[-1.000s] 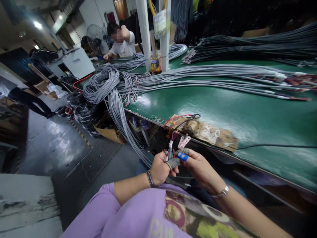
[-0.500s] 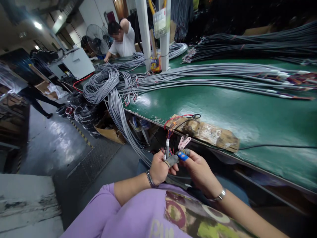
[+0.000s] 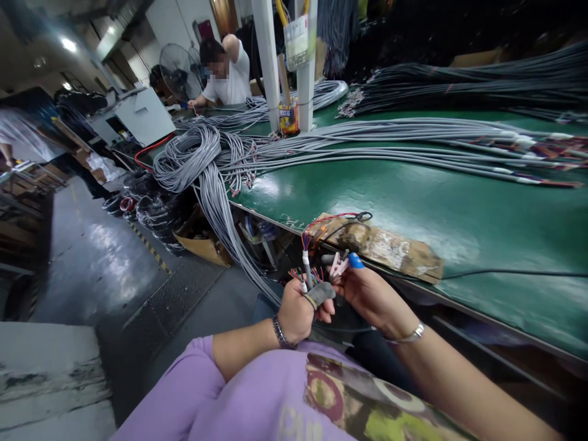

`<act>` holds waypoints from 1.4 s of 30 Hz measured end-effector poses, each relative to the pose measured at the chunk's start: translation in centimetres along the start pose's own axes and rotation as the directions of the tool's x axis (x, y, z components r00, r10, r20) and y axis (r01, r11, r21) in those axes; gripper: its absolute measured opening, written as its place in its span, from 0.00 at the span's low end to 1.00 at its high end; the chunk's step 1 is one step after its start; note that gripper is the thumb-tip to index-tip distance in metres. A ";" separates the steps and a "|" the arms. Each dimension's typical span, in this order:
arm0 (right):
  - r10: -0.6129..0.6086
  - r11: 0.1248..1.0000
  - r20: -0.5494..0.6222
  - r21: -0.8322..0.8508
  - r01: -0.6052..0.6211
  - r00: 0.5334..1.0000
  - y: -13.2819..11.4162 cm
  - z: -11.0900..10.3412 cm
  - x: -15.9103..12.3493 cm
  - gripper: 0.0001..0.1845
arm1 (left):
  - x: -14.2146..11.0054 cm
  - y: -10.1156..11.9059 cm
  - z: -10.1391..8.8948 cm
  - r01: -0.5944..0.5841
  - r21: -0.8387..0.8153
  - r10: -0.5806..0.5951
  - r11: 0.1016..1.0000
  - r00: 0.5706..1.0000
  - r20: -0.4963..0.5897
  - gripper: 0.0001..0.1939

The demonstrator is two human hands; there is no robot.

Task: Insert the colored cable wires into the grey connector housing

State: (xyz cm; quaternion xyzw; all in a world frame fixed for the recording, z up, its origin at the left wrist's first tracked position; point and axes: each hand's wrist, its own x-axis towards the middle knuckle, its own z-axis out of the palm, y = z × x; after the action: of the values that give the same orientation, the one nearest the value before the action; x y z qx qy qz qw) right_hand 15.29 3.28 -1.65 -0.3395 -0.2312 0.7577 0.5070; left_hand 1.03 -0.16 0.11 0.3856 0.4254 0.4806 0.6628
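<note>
My left hand is closed around a grey cable that points upward. The cable has a white sleeve near its top, with orange, red and purple wires fanning out above. A second cluster of thin coloured wires spreads just over my fist. A grey finger cover wraps my left thumb. Close by on the right, my right hand, with blue tape on its thumb, has its fingers closed at a pink clip near the table edge. Some of those fingertips are hidden.
A taped cardboard strip lies along the edge of the green table, with a black cord running right. Grey cable bundles cross the table and hang over its left end. Across the table sits a person.
My right hand has moved up and away from my left hand to the pink clip, which now looks tilted and narrower. The cable in my left hand has shifted slightly left.
</note>
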 end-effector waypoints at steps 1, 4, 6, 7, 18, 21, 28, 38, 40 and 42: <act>-0.004 1.000 -0.004 0.006 0.004 1.000 0.0 0.2 0.1 0.21 | 0.1 0.0 0.1 0.002 0.003 -0.002 1.000 1.000 -0.010 0.22; 0.006 0.997 -0.018 0.071 -0.004 1.000 0.1 0.3 0.4 0.21 | 0.5 -0.1 0.1 0.013 0.010 -0.012 1.000 0.999 -0.047 0.21; 0.009 0.994 -0.040 0.106 -0.004 0.999 0.3 0.1 0.6 0.21 | 0.6 -0.1 0.2 0.025 0.009 -0.024 1.000 0.998 -0.060 0.21; 0.003 0.993 -0.048 0.115 0.003 0.999 0.4 0.0 0.7 0.21 | 0.6 -0.2 0.2 0.033 0.009 -0.032 0.999 0.997 -0.063 0.21; -0.090 0.992 -0.100 0.082 0.099 0.991 0.5 0.8 0.9 0.17 | 0.5 0.0 0.2 0.109 0.058 -0.106 0.992 0.993 -0.044 0.22; -0.050 0.996 -0.076 0.063 0.055 0.996 0.4 0.6 0.5 0.21 | 0.4 0.2 0.2 0.090 0.056 -0.088 0.994 0.996 -0.031 0.21; 0.043 0.995 -0.007 0.087 -0.042 0.999 -0.4 0.5 -0.3 0.19 | -0.4 -0.3 -0.5 0.040 0.092 -0.040 0.995 0.999 -0.008 0.22; -0.018 0.997 -0.078 0.068 0.023 0.997 0.1 0.6 -0.3 0.16 | -0.1 0.0 -0.3 0.001 0.126 0.011 0.992 0.995 -0.096 0.24; -0.004 0.995 -0.093 0.095 0.013 0.996 0.3 0.5 -0.1 0.15 | 0.1 0.2 0.1 0.011 0.113 0.001 0.994 0.994 -0.108 0.23; -0.011 0.994 -0.089 0.105 0.020 0.996 0.4 0.4 0.1 0.14 | 0.2 0.2 0.3 0.025 0.103 -0.012 0.994 0.993 -0.121 0.23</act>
State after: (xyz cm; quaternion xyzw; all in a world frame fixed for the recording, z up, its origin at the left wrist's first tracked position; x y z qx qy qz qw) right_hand 14.72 3.22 -1.69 -0.3436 -0.1706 0.7491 0.5400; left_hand 1.28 0.06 0.37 0.3860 0.4927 0.4740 0.6193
